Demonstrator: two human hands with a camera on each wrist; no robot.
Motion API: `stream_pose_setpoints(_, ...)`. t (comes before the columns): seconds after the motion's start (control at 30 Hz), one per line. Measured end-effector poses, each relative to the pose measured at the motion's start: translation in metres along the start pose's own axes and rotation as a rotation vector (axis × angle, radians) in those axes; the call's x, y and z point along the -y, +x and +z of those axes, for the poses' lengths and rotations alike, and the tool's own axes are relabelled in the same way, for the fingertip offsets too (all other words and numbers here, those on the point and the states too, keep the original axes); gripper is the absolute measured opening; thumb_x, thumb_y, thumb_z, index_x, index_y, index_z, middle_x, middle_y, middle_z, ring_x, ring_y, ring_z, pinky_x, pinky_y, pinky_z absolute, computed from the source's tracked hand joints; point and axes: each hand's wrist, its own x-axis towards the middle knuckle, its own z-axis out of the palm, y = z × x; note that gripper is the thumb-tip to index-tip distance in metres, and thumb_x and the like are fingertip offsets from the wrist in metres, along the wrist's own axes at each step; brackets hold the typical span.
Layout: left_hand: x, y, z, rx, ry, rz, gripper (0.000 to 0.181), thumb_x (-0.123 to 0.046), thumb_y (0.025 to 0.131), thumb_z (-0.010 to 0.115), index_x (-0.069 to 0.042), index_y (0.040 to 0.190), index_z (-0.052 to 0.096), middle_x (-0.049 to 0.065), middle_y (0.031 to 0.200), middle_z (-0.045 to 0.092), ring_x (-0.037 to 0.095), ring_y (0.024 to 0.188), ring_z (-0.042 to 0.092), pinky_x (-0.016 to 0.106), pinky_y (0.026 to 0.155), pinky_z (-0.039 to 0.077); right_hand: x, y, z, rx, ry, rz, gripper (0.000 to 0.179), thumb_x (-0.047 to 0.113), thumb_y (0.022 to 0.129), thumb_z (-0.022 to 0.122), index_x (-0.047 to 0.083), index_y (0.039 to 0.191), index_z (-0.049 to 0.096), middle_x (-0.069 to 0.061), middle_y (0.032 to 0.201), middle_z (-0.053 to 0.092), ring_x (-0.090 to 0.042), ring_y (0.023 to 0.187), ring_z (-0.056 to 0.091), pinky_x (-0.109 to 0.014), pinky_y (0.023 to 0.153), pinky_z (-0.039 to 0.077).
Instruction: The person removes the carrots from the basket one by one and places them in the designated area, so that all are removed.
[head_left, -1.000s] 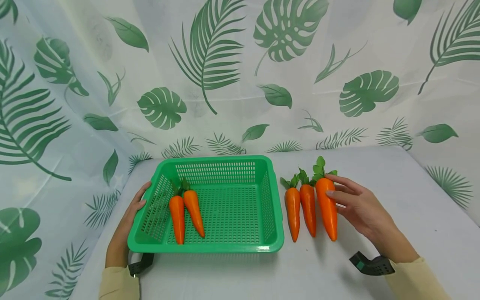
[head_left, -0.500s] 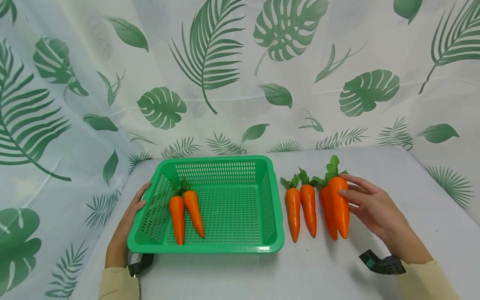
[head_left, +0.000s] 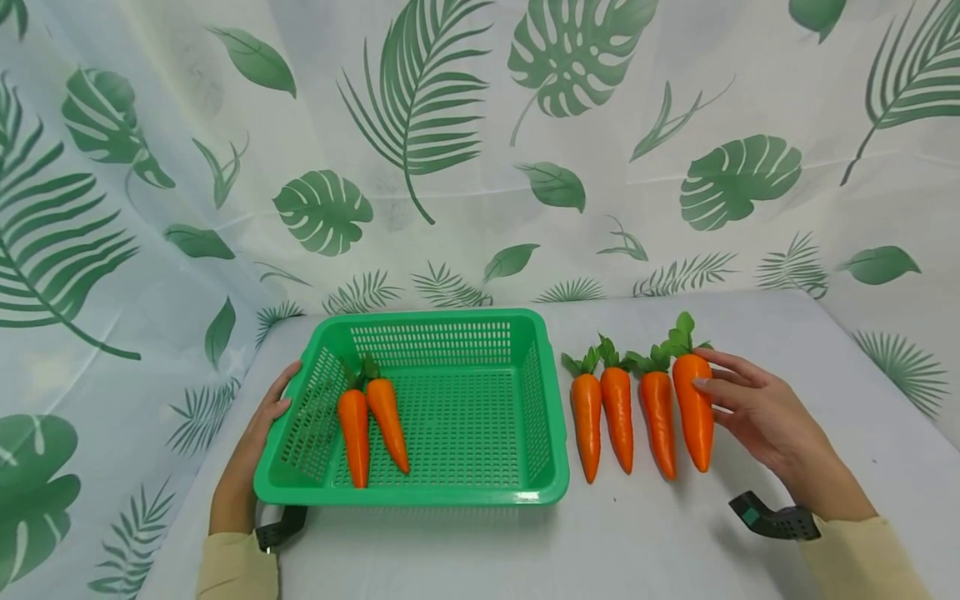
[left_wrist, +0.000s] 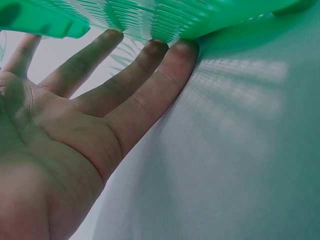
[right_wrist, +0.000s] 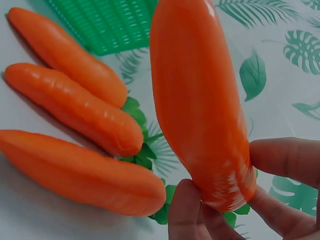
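Observation:
My right hand (head_left: 772, 425) pinches an orange carrot (head_left: 693, 408) with leafy green tops near its thick end. In the right wrist view, thumb and fingers press that carrot (right_wrist: 197, 95) from both sides. To its left, three carrots lie in a row, the nearest one (head_left: 657, 421) close beside it. Against the left side of a green plastic basket (head_left: 412, 498) rests my left hand (head_left: 258, 425). The left wrist view has its fingers (left_wrist: 145, 100) extended, their tips at the slotted wall. Two carrots (head_left: 386, 425) lie in the basket's left part.
A white cloth covers the table (head_left: 420, 558). Behind it hangs a leaf-printed curtain (head_left: 450, 250), which also runs down both sides. Both wrists wear dark straps (head_left: 776, 518).
My right hand has moved right with the held carrot. The carrot behind it, covered at first, now shows fully. The left hand and the basket stay put.

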Motion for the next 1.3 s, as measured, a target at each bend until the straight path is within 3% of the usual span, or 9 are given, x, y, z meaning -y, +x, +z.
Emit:
stream_pose_setpoints(0.13, -0.004, -0.003, 0.001, -0.017, 0.046, -0.065, 0.064, -0.023, 0.119, 0.03, -0.002, 0.172, 0.0, 0.026, 0.169, 0.008, -0.01, 0.124, 0.052, 0.015, 0.097, 0.046, -0.003, 0.003, -0.002, -0.01, -0.035, 0.012, 0.031, 0.018, 0.108, 0.069, 0.039, 0.131, 0.073, 0.015, 0.121, 0.062, -0.006, 0.105, 0.064, -0.027, 0.084, 0.06)
stream_pose_setpoints(0.23, -0.006, -0.003, 0.002, -0.02, 0.06, -0.078, 0.065, -0.023, 0.118, 0.029, 0.0, 0.171, -0.001, 0.033, 0.17, -0.002, -0.01, 0.123, 0.051, 0.015, 0.096, 0.046, -0.005, 0.004, -0.004, -0.015, -0.054, 0.018, 0.032, 0.019, 0.107, 0.07, 0.039, 0.133, 0.072, 0.015, 0.122, 0.06, -0.005, 0.105, 0.064, -0.026, 0.084, 0.059)
stream_pose_setpoints(0.5, -0.008, -0.004, 0.001, -0.026, 0.061, -0.115, 0.066, -0.026, 0.119, 0.03, -0.002, 0.171, -0.002, 0.03, 0.17, 0.002, -0.009, 0.122, 0.051, 0.016, 0.096, 0.047, -0.01, 0.01, -0.012, -0.02, -0.116, 0.014, 0.03, 0.021, 0.107, 0.071, 0.038, 0.132, 0.07, 0.015, 0.12, 0.06, -0.005, 0.102, 0.065, -0.025, 0.083, 0.059)
stream_pose_setpoints(0.6, -0.007, -0.003, 0.001, -0.034, 0.045, -0.112, 0.066, -0.025, 0.119, 0.03, -0.002, 0.171, -0.002, 0.024, 0.168, 0.008, -0.008, 0.123, 0.052, 0.017, 0.097, 0.047, -0.012, 0.013, -0.014, -0.031, -0.159, 0.02, 0.035, 0.024, 0.107, 0.072, 0.036, 0.139, 0.067, 0.008, 0.129, 0.054, -0.005, 0.103, 0.064, -0.025, 0.084, 0.059)
stream_pose_setpoints(0.7, -0.007, -0.002, 0.002, -0.038, 0.027, -0.114, 0.066, -0.026, 0.119, 0.03, -0.003, 0.172, -0.002, 0.019, 0.167, 0.011, -0.008, 0.123, 0.053, 0.017, 0.097, 0.047, -0.015, 0.015, -0.014, -0.048, -0.221, 0.028, 0.044, 0.027, 0.107, 0.07, 0.031, 0.15, 0.06, -0.01, 0.147, 0.044, -0.004, 0.106, 0.06, -0.023, 0.085, 0.058)
stream_pose_setpoints(0.87, -0.006, -0.001, 0.003, -0.034, -0.004, -0.087, 0.066, -0.023, 0.118, 0.032, -0.004, 0.172, 0.0, 0.0, 0.159, 0.028, -0.007, 0.123, 0.054, 0.018, 0.097, 0.048, -0.021, 0.018, -0.016, -0.068, -0.314, 0.03, 0.055, 0.028, 0.11, 0.065, 0.02, 0.162, 0.048, -0.028, 0.166, 0.021, -0.006, 0.11, 0.053, -0.02, 0.085, 0.056)
stream_pose_setpoints(1.03, -0.003, -0.001, 0.003, -0.028, -0.027, -0.042, 0.065, -0.019, 0.117, 0.032, -0.002, 0.172, 0.002, -0.018, 0.144, 0.039, -0.006, 0.122, 0.056, 0.018, 0.096, 0.049, -0.026, 0.021, -0.016, -0.076, -0.378, 0.028, 0.068, 0.031, 0.111, 0.062, 0.006, 0.168, 0.034, -0.031, 0.168, 0.019, -0.012, 0.115, 0.049, -0.02, 0.085, 0.056)
stream_pose_setpoints(1.17, -0.003, -0.001, 0.004, -0.029, -0.017, -0.049, 0.065, -0.019, 0.117, 0.031, 0.0, 0.171, 0.0, -0.017, 0.146, 0.037, -0.006, 0.122, 0.056, 0.018, 0.096, 0.049, -0.028, 0.021, -0.015, -0.081, -0.419, 0.016, 0.072, 0.03, 0.112, 0.061, -0.001, 0.167, 0.028, -0.034, 0.167, 0.02, -0.013, 0.114, 0.05, -0.02, 0.085, 0.056)
stream_pose_setpoints(1.3, -0.005, -0.001, 0.004, -0.038, 0.0, -0.089, 0.066, -0.021, 0.118, 0.031, -0.001, 0.171, -0.002, -0.004, 0.154, 0.03, -0.007, 0.122, 0.055, 0.018, 0.097, 0.048, -0.029, 0.021, -0.013, -0.081, -0.473, 0.003, 0.071, 0.028, 0.112, 0.059, -0.004, 0.166, 0.026, -0.036, 0.165, 0.022, -0.022, 0.119, 0.051, -0.02, 0.084, 0.057)
